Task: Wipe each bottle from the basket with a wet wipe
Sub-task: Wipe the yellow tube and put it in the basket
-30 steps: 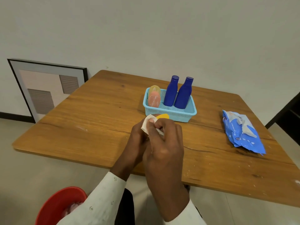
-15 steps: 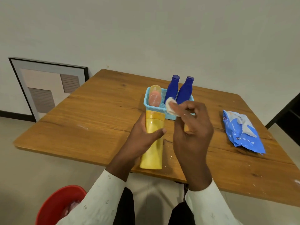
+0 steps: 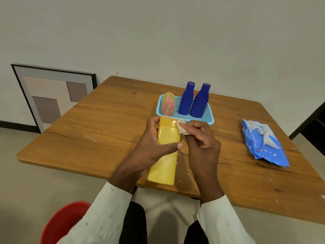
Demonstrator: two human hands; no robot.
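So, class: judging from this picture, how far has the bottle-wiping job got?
Done: nothing can be confirmed as wiped. In hand: the left hand grips the yellow bottle while the right hand pinches a wet wipe against its cap end. Left: two blue bottles and a pink bottle stand in the basket.

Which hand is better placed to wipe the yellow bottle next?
Right. The right hand already pinches the wet wipe against the yellow bottle near its cap, while the left hand grips the bottle.

Red tub (image 3: 65, 221) cut off at bottom edge (contents unseen); pack (image 3: 262, 140) print unreadable
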